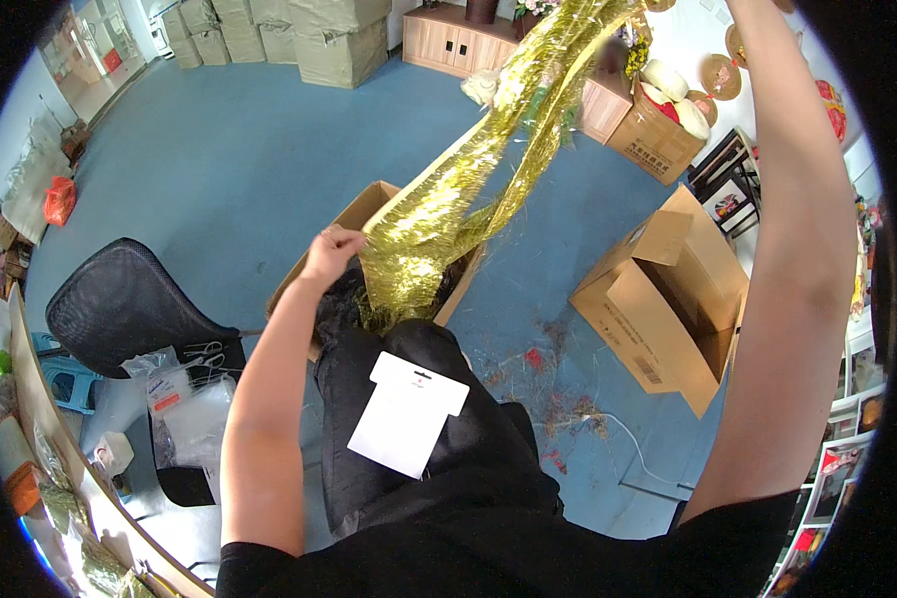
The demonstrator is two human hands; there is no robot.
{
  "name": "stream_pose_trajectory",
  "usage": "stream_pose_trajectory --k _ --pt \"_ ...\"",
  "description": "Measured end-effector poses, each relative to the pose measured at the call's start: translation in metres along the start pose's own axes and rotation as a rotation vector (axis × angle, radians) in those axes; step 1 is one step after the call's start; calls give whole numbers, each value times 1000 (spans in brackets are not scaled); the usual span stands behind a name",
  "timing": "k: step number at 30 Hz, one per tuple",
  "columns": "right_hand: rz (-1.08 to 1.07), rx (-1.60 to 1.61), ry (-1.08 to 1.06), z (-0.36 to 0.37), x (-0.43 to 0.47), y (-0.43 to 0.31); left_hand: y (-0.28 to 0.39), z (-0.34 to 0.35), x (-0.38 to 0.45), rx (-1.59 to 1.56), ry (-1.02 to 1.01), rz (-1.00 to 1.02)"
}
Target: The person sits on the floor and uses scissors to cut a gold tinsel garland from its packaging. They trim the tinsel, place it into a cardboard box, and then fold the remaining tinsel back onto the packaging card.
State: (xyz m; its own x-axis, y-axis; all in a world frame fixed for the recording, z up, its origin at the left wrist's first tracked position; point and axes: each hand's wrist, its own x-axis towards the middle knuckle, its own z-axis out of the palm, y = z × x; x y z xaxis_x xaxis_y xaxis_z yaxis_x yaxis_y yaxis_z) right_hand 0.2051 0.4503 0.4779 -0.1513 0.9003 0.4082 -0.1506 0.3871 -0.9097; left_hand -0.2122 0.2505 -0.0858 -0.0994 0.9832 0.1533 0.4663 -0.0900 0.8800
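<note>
A long length of gold tinsel fringe (448, 194) stretches from my left hand up to the top right of the view. My left hand (334, 253) pinches the pale edge band of the fringe near its lower end. My right arm reaches up at the right, and its hand is beyond the top edge of the picture. Lower folds of the fringe drop into an open cardboard box (370, 203) in front of my knees, and a second strand hangs to the right. A white card hang tag (404, 426) with small print lies on my black-clad lap.
An empty-looking open cardboard box (643, 336) stands on the blue floor at the right, near scattered tinsel scraps and a white cord (639, 441). At the left is a black mesh chair (134, 306) holding plastic bags and scissors. A long table edge (82, 478) curves along the lower left.
</note>
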Motion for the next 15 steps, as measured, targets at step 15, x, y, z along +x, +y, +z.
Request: stream_pose_trajectory --k 15 --pt "144 -177 -264 88 -44 96 122 -152 73 428 720 286"
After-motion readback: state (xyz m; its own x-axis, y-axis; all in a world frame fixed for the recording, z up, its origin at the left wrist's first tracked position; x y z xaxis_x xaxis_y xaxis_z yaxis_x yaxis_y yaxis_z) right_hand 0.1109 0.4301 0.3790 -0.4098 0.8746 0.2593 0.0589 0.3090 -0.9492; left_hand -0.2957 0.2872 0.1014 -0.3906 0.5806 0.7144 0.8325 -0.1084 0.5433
